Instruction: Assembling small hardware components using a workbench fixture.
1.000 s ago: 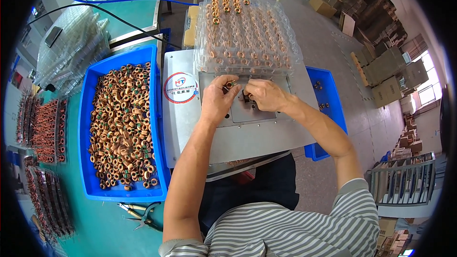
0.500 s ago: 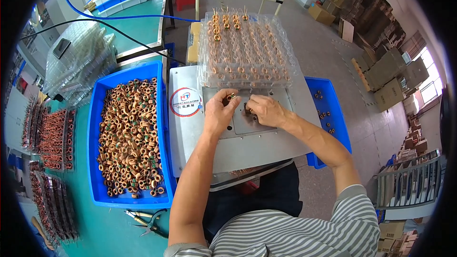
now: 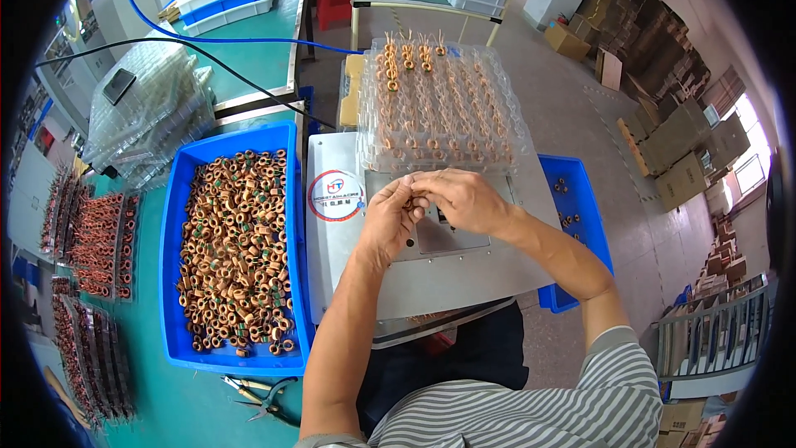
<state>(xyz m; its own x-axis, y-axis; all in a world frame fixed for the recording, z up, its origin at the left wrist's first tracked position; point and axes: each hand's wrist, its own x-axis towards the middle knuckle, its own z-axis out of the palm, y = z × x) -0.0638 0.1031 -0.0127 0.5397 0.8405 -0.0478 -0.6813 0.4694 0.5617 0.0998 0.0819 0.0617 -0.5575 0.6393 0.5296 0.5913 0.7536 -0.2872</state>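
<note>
My left hand (image 3: 386,222) is closed, its fingertips pinching a small copper-wound ring coil (image 3: 410,206) that is mostly hidden by the fingers. Over the same spot, my right hand (image 3: 466,199) brings its closed fingertips against those of the left; what they grip is hidden. Both hands are above the grey metal plate of a machine (image 3: 390,286), at its dark square inset (image 3: 452,238). Just beyond them, stacked clear plastic trays (image 3: 452,108) carry rows of coils, several standing upright with wire ends at the far left of the top tray.
On the left, a blue bin (image 3: 173,282) holds a heap of ring coils (image 3: 236,249). Another blue bin (image 3: 593,241) with a few coils is at the right. Pliers (image 3: 264,402) lie on the green table (image 3: 166,398). Bagged clear trays (image 3: 149,120) stand further left.
My right hand has lifted from the plate's inset and moved to the left hand; their fingertips now meet. The whole view has shifted slightly.
</note>
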